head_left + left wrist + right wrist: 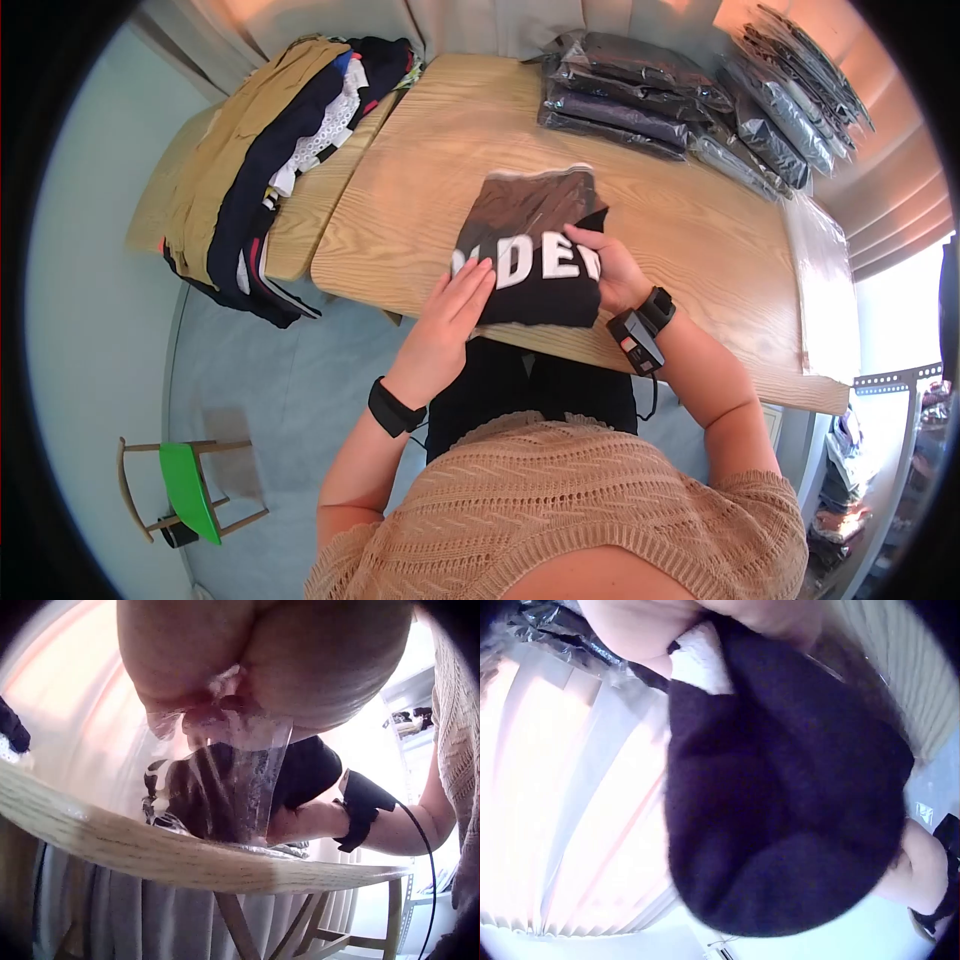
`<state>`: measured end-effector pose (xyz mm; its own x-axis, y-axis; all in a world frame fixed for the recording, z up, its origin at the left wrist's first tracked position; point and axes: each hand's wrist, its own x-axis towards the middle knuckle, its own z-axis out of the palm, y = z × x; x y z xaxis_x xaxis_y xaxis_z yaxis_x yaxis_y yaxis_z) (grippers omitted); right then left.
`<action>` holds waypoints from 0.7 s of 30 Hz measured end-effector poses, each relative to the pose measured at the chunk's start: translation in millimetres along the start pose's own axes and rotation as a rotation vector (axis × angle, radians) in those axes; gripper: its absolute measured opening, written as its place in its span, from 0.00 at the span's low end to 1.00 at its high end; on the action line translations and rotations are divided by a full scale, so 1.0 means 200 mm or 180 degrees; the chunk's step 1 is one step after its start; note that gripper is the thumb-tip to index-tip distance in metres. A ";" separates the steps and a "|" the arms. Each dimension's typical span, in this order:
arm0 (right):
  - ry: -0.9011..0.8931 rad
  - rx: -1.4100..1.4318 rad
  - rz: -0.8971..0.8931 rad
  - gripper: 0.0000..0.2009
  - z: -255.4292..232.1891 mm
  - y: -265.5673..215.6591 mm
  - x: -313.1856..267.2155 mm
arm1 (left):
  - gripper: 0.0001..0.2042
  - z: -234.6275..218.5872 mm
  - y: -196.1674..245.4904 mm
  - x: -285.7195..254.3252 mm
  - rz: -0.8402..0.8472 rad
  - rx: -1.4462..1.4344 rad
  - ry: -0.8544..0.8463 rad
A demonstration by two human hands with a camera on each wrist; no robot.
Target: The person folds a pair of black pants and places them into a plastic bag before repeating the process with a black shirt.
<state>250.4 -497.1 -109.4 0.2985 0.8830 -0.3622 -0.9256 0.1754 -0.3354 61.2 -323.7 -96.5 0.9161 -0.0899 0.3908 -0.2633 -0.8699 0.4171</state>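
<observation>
A folded black garment with large white letters is held over the near edge of the table. Its far part lies inside a clear plastic bag, through which it looks brownish. At the garment's left side my left hand lies with its fingers over the front. In the left wrist view, that hand pinches the clear plastic. My right hand grips the garment's right side, thumb on top by the letters. The right wrist view shows dark cloth bulging below the right hand.
Bagged dark garments are stacked at the back right, with more bags beside them. Clear plastic sheets lie at the right edge of the wooden table. Loose clothes cover a side table. A green-seated chair stands lower left.
</observation>
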 end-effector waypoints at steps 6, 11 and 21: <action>-0.0121 0.0183 0.0145 0.15 -0.06 0.07 0.13 | 0.30 -0.01 0.02 0.02 -0.0017 -0.0028 0.0083; 0.0330 -0.0099 -0.0172 0.14 0.00 0.09 0.12 | 0.31 0.01 0.01 0.01 -0.0004 -0.0122 0.0106; 0.0890 -0.1156 -0.0567 0.12 0.00 0.01 0.15 | 0.30 0.01 -0.03 0.01 -0.0219 -0.0126 0.0424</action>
<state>256.9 -470.5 -121.9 0.5420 0.6936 -0.4745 -0.7283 0.1060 -0.6770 66.1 -319.1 -99.8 0.8849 0.0367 0.4644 -0.2153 -0.8517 0.4777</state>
